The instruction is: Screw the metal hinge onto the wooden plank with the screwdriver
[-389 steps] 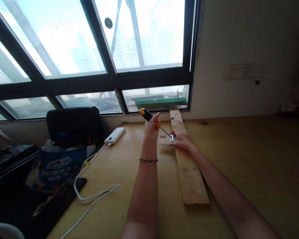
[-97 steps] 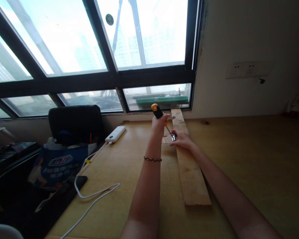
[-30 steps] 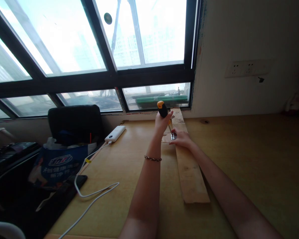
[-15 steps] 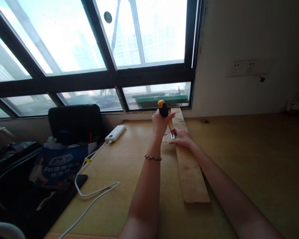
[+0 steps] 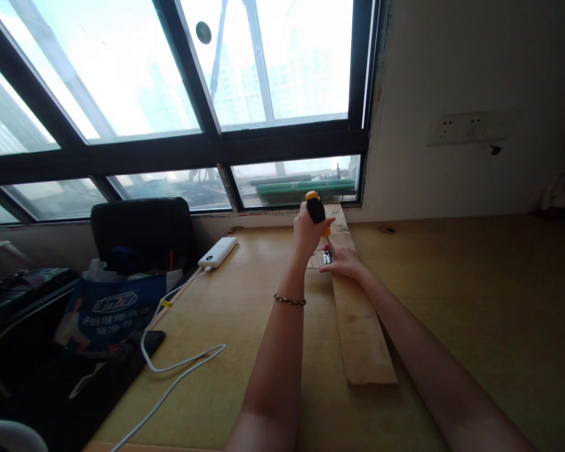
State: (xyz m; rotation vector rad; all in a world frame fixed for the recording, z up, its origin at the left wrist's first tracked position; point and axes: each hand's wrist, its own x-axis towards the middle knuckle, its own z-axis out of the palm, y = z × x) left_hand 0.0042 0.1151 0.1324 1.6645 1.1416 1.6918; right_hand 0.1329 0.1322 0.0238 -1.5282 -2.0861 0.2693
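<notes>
My left hand (image 5: 307,233) grips a screwdriver (image 5: 316,208) with a black and orange handle, held nearly upright. Its shaft runs down to a small shiny metal fitting (image 5: 328,256) on a long wooden plank (image 5: 358,320). My right hand (image 5: 343,261) rests on the plank and holds the fitting in place with its fingertips. The plank lies lengthwise on a yellow wooden table (image 5: 452,301), its far end against the window sill. A bracelet circles my left wrist.
A white power bank (image 5: 218,252) lies at the table's back left with a white cable (image 5: 179,367) curling toward the near edge. A black chair (image 5: 141,235), a blue bag (image 5: 110,311) and a dark phone (image 5: 144,344) are at the left. Wall sockets (image 5: 466,127) sit at the right.
The screwdriver handle has swung from leaning left to nearly upright over the fitting, shifting right. My right hand has stayed on the fitting and the plank has not moved.
</notes>
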